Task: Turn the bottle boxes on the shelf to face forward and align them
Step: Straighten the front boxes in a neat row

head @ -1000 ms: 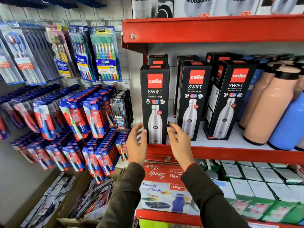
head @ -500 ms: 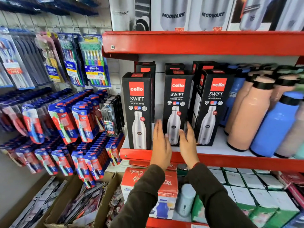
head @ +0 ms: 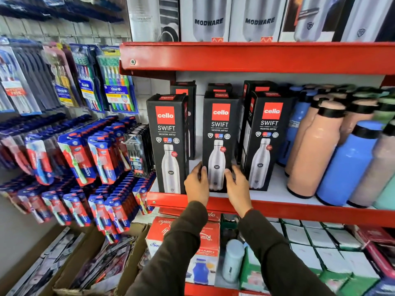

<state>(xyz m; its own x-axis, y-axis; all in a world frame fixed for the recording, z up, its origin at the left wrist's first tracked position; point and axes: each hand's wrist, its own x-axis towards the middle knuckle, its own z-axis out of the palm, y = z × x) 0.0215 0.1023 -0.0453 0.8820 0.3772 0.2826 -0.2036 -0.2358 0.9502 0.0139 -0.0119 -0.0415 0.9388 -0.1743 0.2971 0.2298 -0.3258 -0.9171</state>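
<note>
- We see a red shelf (head: 299, 208) carrying three black Cello Swift boxes along its front edge.
- The left box (head: 167, 144) and right box (head: 266, 142) stand upright, apart from our hands.
- The middle box (head: 220, 133) faces forward between them.
- Our left hand (head: 197, 184) and right hand (head: 238, 186) bracket its base, fingers (head: 228, 171) loosely curled against both sides.

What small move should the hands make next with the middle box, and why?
Probably finish squaring the middle box: both hands, left hand and right hand, grip its lower sides. Then likely turn the right box, which stands angled, showing a side panel.
</note>
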